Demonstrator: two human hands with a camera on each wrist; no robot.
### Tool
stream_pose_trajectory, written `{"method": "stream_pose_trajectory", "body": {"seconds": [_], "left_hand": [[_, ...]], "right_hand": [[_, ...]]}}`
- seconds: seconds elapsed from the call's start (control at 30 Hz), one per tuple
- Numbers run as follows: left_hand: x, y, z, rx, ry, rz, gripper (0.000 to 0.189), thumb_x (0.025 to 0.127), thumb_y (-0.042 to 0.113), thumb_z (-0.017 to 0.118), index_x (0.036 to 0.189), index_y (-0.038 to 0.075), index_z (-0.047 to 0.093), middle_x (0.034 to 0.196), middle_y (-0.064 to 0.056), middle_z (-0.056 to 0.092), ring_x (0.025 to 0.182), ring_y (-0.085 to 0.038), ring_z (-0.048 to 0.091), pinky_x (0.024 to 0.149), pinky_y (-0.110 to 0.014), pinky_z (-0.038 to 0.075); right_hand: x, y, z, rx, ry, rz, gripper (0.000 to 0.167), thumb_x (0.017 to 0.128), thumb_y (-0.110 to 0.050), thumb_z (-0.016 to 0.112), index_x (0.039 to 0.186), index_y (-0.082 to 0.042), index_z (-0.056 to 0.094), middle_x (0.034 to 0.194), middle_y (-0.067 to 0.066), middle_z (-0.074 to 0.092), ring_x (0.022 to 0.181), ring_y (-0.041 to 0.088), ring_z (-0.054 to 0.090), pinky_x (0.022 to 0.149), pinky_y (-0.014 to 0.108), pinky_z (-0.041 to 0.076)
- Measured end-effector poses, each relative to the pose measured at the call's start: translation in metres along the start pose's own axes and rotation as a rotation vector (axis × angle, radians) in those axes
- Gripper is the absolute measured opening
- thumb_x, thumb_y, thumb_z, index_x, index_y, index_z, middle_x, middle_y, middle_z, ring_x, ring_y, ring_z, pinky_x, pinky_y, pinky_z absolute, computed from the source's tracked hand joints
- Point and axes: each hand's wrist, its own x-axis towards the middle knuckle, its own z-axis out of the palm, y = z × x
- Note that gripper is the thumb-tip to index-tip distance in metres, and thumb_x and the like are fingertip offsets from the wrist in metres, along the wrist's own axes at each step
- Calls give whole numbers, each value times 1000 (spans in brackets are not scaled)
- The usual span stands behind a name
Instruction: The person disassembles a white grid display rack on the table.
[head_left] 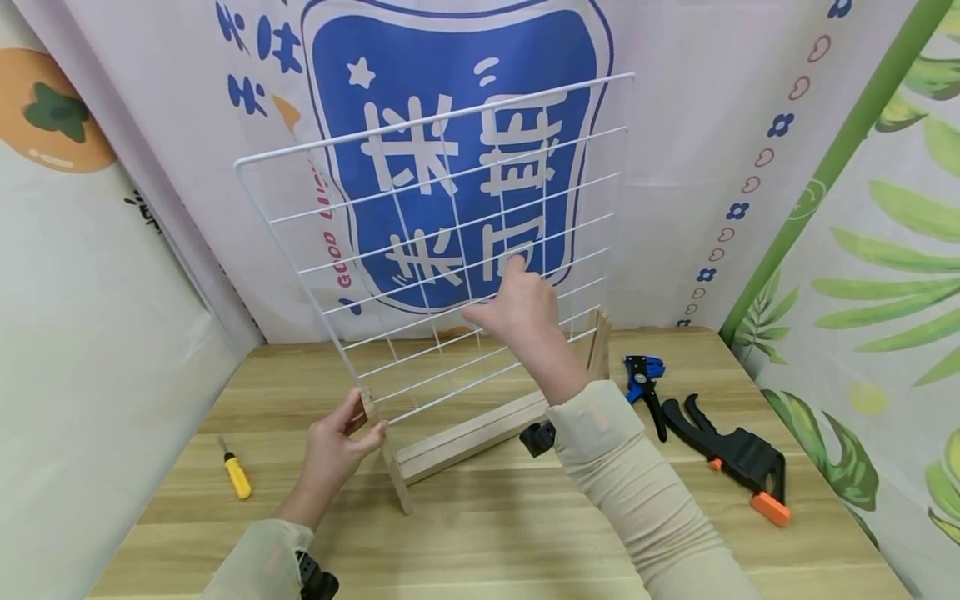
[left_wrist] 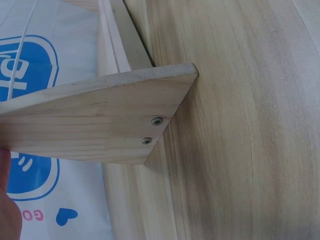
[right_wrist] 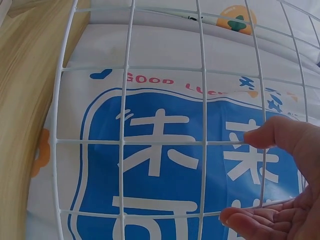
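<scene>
A white wire grid panel (head_left: 457,218) stands tilted in a wooden stand (head_left: 480,433) on the table. My left hand (head_left: 333,442) grips the top of the stand's left side board (left_wrist: 100,120), thumb and fingers on either side, by the grid's lower left corner. Two screw heads (left_wrist: 156,121) show on that board's outer face. My right hand (head_left: 525,312) holds the grid wires in the middle, right of centre. In the right wrist view its thumb (right_wrist: 270,134) lies at one wire and its fingers (right_wrist: 260,220) curl at the neighbouring wire.
A yellow-handled screwdriver (head_left: 237,475) lies on the left of the wooden table (head_left: 510,533). On the right are a blue and black wire stripper (head_left: 643,383) and a black clamp with orange pads (head_left: 738,454). Behind the grid hangs a printed curtain (head_left: 675,208).
</scene>
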Motion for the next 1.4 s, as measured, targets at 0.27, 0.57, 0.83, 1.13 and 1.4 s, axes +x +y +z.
{"method": "stream_pose_trajectory", "body": {"seconds": [0.27, 0.57, 0.83, 1.13, 1.4], "left_hand": [[1, 1, 0, 30, -3, 13, 46, 60, -22, 69, 105, -17, 60, 95, -31, 65, 92, 17, 48, 74, -27, 54], [0, -2, 1, 28, 2, 41, 46, 59, -23, 70, 103, -17, 61, 94, -31, 65, 91, 17, 49, 75, -19, 54], [2, -3, 1, -8, 12, 68, 46, 58, -25, 68, 102, -19, 60, 94, -33, 63, 93, 17, 51, 76, -20, 53], [0, -3, 1, -8, 6, 32, 49, 58, -24, 69, 106, -20, 58, 95, -32, 64, 92, 17, 50, 76, -17, 53], [-1, -3, 1, -18, 10, 40, 50, 57, -25, 69, 106, -21, 57, 95, -34, 63, 92, 16, 50, 75, -14, 52]], "right_hand": [[-2, 2, 0, 30, 38, -27, 76, 68, -48, 71, 121, -2, 42, 67, 9, 54, 56, 22, 53, 39, 25, 41], [-6, 8, 5, 43, 122, -110, 77, 70, -48, 68, 123, 0, 42, 55, 3, 44, 48, 17, 44, 36, 24, 31], [-7, 14, 10, 43, 339, -295, 64, 70, -42, 67, 114, 1, 49, 48, -2, 35, 39, 12, 31, 33, 21, 19], [-7, 16, 16, 107, 395, -361, 60, 71, -41, 70, 111, -1, 50, 54, 1, 40, 42, 13, 32, 34, 21, 21], [-8, 19, 24, 104, 525, -417, 62, 69, -41, 71, 112, 0, 54, 66, 7, 60, 45, 16, 38, 34, 21, 24]]}}
